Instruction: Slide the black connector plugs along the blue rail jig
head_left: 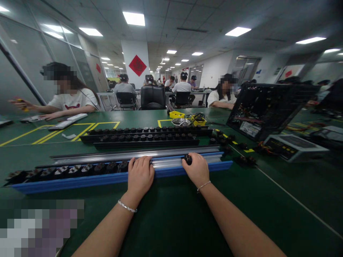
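Note:
A long blue channel rail (193, 170) with a silvery inside lies across the table in front of me. Black socket modules (88, 169) sit in a row along its left part. My left hand (141, 175) is closed over the rail at the right end of that row, its fingertips partly hidden behind the far side. Between the fingers of my right hand (197, 168) is a small round black socket module (188, 159), held over the rail's right part. The stretch of channel between my hands shows bare metal.
Behind lie an unfilled dark rail (107, 156) and two black rails with sockets (144, 137). Loose black parts (242, 160), a power supply (294, 146) and an open computer case (270, 110) are right. Yellow trays (177, 114) and a metal bowl (180, 122) stand farther back. Co-workers sit around.

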`<state>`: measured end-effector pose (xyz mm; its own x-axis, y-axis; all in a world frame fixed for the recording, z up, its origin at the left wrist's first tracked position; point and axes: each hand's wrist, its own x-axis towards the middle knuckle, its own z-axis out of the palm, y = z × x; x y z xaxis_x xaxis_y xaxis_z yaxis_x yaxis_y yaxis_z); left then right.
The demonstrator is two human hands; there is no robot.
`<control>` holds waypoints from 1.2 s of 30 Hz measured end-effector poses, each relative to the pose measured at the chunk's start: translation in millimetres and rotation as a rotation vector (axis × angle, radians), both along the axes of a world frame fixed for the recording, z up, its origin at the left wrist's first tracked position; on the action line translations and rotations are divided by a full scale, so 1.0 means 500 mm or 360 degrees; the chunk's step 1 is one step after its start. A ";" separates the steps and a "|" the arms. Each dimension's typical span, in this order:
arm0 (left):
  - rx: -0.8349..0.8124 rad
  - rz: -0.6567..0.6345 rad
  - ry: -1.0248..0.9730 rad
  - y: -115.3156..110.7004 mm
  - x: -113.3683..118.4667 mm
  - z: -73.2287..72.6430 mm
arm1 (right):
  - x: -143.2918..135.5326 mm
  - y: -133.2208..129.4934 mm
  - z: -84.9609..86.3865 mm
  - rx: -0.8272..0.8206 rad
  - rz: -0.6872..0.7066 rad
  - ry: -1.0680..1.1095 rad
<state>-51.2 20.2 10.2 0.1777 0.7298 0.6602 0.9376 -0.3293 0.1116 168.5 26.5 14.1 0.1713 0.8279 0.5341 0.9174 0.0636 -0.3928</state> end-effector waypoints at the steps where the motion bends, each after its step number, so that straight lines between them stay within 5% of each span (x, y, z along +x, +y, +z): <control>1: 0.0004 0.0000 -0.0001 0.000 0.000 0.000 | 0.001 0.000 0.001 -0.0003 -0.0006 0.0003; 36: 0.0020 -0.0006 0.0003 0.003 -0.002 -0.005 | 0.027 0.003 0.002 -0.0008 -0.0155 -0.0045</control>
